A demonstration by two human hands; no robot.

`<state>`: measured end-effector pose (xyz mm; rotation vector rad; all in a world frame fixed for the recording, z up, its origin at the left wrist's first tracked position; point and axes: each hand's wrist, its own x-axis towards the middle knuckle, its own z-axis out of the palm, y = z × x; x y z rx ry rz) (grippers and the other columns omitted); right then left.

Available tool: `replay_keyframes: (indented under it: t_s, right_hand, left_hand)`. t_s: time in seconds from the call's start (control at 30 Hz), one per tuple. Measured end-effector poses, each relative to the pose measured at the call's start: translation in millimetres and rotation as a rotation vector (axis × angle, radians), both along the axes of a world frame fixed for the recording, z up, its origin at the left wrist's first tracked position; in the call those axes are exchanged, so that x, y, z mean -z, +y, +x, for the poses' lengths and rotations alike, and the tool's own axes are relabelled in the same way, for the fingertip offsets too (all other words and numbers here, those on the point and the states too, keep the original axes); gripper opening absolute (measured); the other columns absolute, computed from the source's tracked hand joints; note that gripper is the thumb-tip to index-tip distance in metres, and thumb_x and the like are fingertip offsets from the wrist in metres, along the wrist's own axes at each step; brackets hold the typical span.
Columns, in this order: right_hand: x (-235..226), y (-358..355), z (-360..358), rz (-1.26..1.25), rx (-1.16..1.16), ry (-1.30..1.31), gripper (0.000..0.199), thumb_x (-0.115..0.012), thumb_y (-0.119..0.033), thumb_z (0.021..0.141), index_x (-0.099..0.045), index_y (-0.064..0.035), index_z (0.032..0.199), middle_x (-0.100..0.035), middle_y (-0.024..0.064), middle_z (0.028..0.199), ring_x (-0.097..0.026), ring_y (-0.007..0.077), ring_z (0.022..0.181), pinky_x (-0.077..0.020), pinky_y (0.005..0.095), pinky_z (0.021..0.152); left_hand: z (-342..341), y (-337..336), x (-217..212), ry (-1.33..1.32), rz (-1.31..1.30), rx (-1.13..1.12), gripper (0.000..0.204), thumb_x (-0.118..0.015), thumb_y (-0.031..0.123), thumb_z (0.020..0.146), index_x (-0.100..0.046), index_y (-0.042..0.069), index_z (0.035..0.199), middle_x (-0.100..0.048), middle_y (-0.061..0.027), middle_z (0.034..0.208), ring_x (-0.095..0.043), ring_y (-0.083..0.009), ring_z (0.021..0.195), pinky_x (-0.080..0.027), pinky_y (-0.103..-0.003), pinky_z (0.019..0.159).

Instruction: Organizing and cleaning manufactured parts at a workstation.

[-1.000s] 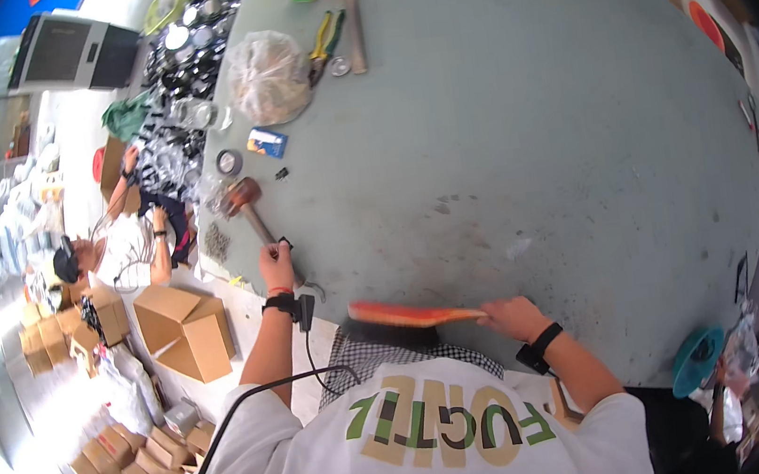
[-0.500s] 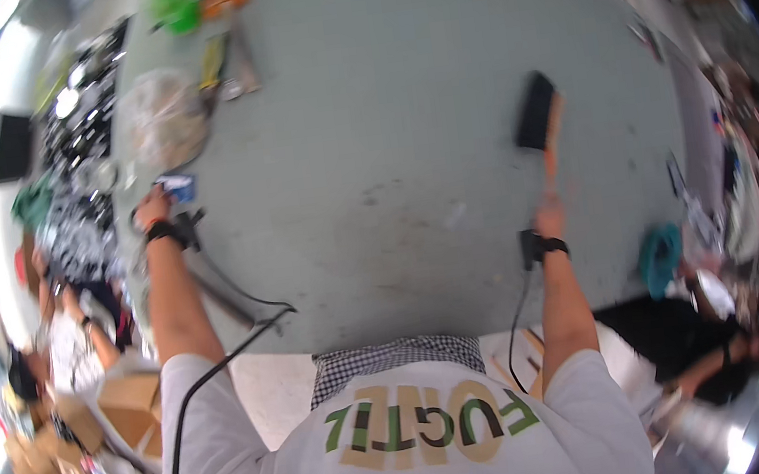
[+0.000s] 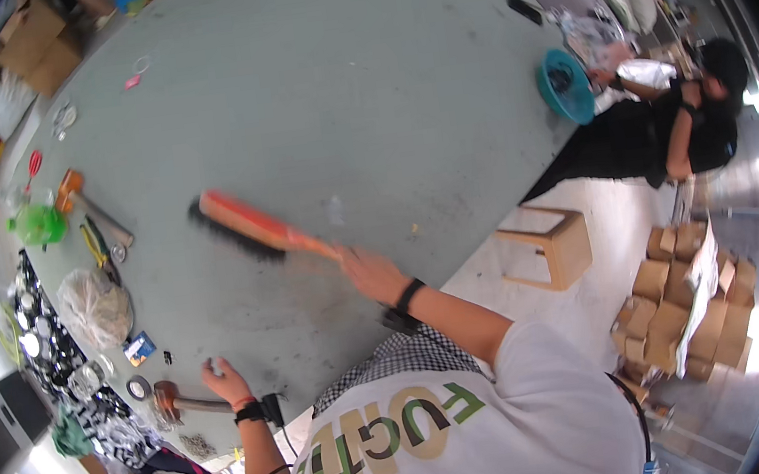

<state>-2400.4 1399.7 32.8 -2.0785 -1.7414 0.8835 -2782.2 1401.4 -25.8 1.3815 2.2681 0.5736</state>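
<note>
I am looking down at my right hand (image 3: pixel 367 274), whose grip is wrapping shut around the handle end of a long orange-backed hand brush with black bristles (image 3: pixel 250 226). The brush's long axis is running away from the grip, up and to the left across the grey-green desk (image 3: pixel 360 78), with the bristle head at the far end and the bristles facing down onto the surface. So the working end is lying well out beyond the grip, on the side toward my left arm.

My left hand (image 3: pixel 219 375) is resting low near the desk's near edge, fingers loosely curled and holding nothing that I can make out. It is sitting just beside a wooden-handled mallet (image 3: pixel 179 402) and well apart from the brush, so the right hand is clearly the nearer one.

Beyond the brush head, the desk is lying wide and bare, giving plenty of room in that direction. To the far side of the left hand, clutter is crowding the edge: a crumpled clear plastic bag (image 3: pixel 96 308), a small roll of tape (image 3: pixel 139 388) and a green plastic object (image 3: pixel 40 225). Behind the right grip the desk edge is running close, with a small wooden stool (image 3: pixel 553 249) standing on the floor past it and another person in black (image 3: pixel 670 130) leaning at the far corner beside a teal bowl (image 3: pixel 565 86).
</note>
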Motion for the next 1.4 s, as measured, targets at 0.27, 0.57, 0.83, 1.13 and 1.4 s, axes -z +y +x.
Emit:
replay_keyframes:
  t_s: [0.27,0.57,0.83,1.13,1.4]
  right_hand:
    - [20,-190,202,-0.116,1.508,-0.112,0.049,-0.045,-0.014,0.084,-0.029,0.0002,0.128,-0.059,0.0208,0.090,-0.057,0.0368,0.075,-0.0451,0.0429,0.065]
    - [8,12,111,0.442,0.637,0.014,0.021,-0.046,-0.012,0.080,-0.053,-0.0023,0.098,-0.057,0.0174,0.083,-0.056,0.0341,0.078,-0.0451,0.0425,0.065]
    - [46,149,149,0.104,-0.150,-0.045,0.030,-0.043,-0.007,0.081,-0.049,-0.0077,0.110,-0.059,0.0184,0.082,-0.059,0.0338,0.073,-0.0472,0.0424,0.063]
    - [26,-248,394,-0.251,1.044,-0.210,0.046,-0.044,-0.013,0.082,-0.037,-0.0128,0.127,-0.059,0.0216,0.087,-0.057,0.0394,0.071,-0.0454,0.0479,0.061]
    - [-6,-295,394,-0.110,1.520,-0.080,0.028,-0.056,-0.021,0.082,-0.051,-0.0022,0.103,-0.057,0.0210,0.070,-0.058,0.0356,0.063,-0.0447,0.0391,0.055]
  left_hand:
    - [56,-43,-27,-0.091,-0.066,0.792,0.026,-0.057,0.015,0.080,-0.054,0.003,0.103,-0.049,-0.0171,0.112,-0.050,-0.0287,0.101,-0.044,-0.035,0.076]
    - [105,-87,-47,-0.327,-0.334,0.495,0.023,-0.057,0.017,0.081,-0.056,0.002,0.098,-0.060,-0.0105,0.090,-0.057,-0.0203,0.077,-0.047,-0.030,0.066]
    - [235,-72,-75,-0.209,-0.404,0.604,0.024,-0.056,0.018,0.082,-0.055,0.002,0.100,-0.062,-0.0134,0.089,-0.061,-0.0230,0.078,-0.049,-0.032,0.067]
    - [432,18,-65,-0.407,-0.587,0.916,0.027,-0.056,0.024,0.084,-0.058,0.001,0.098,-0.063,-0.0123,0.085,-0.061,-0.0195,0.075,-0.048,-0.030,0.068]
    - [843,114,-40,-1.186,-0.993,0.820,0.054,-0.052,0.031,0.086,-0.034,-0.001,0.125,-0.049,-0.0157,0.119,-0.049,-0.0247,0.110,-0.040,-0.035,0.093]
